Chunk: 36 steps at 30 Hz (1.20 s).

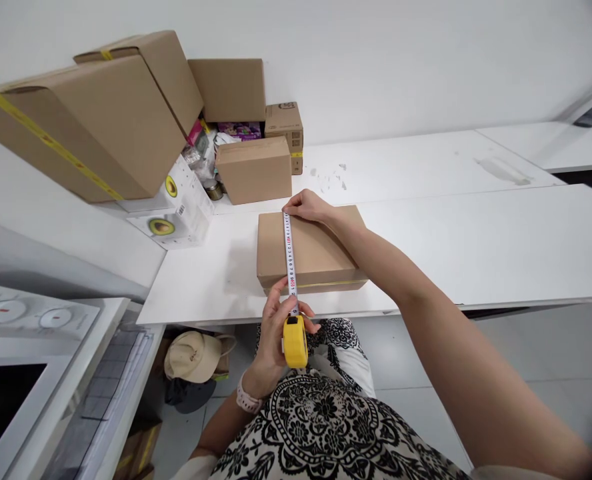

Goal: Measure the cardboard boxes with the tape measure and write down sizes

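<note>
A flat brown cardboard box point(321, 257) lies near the front edge of the white table point(476, 240). A white measuring tape blade point(289, 250) is stretched across the box top from back to front. My right hand point(310, 207) pinches the blade's end against the box's far edge. My left hand point(276, 333) is closed round the yellow tape measure case point(295, 341), held just below the table's front edge, with the thumb near the blade at the box's near edge.
Several cardboard boxes point(101, 113) are piled at the back left, with a smaller brown box point(254, 170) and white avocado-printed cartons point(173, 213) beside them. A beige cap point(196, 357) lies under the table. A white appliance point(31, 360) stands at the left.
</note>
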{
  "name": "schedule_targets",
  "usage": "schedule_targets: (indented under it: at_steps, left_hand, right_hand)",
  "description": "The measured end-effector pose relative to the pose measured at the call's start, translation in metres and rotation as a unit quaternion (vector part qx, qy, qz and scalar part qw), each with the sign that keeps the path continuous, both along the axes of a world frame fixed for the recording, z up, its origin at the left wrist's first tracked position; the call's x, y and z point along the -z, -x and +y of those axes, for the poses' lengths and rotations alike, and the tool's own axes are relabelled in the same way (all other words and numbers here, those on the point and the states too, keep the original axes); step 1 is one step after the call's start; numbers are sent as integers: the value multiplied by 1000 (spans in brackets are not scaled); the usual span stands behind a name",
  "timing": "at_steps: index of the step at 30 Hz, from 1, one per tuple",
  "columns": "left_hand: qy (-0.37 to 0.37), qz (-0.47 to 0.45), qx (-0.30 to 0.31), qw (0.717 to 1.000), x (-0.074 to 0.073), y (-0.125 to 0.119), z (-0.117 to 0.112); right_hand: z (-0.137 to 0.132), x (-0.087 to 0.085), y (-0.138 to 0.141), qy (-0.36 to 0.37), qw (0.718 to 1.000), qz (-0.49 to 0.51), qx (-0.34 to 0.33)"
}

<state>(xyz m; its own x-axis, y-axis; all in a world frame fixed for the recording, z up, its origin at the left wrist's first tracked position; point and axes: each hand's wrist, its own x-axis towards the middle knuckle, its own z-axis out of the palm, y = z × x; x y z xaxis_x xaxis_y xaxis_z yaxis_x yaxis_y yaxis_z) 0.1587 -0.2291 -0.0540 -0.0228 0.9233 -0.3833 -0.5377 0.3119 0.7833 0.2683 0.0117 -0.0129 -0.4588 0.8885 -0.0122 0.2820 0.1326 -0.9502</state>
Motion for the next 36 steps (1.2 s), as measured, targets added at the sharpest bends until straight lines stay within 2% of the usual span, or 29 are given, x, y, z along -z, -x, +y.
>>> schedule_targets:
  at_steps: [5, 9, 12, 15, 22, 27, 32, 36]
  left_hand:
    - [4, -2, 1, 1000, 1, -2, 5]
    - [1, -5, -3, 1000, 3, -4, 8]
    - [-9, -16, 1, 1000, 5, -4, 10]
    - [-20, -26, 5, 999, 6, -3, 10]
    - [-22, -36, 9, 999, 3, -2, 10]
    - [-19, -38, 7, 999, 3, -2, 11]
    - [-18, -41, 9, 999, 3, -2, 12]
    - [-25, -39, 9, 999, 7, -1, 13]
  right_hand:
    - [-24, 2, -14, 21, 999, 27, 22]
    - [-48, -4, -27, 32, 999, 39, 12]
    - [-56, -9, -31, 27, 999, 45, 6]
    - [-47, -9, -26, 13, 999, 41, -3]
    - [3, 0, 1, -58, 996, 31, -68]
    - [15, 5, 4, -68, 994, 7, -83]
    - [11, 3, 3, -71, 996, 5, -55]
    - [-22, -3, -15, -63, 996, 32, -51]
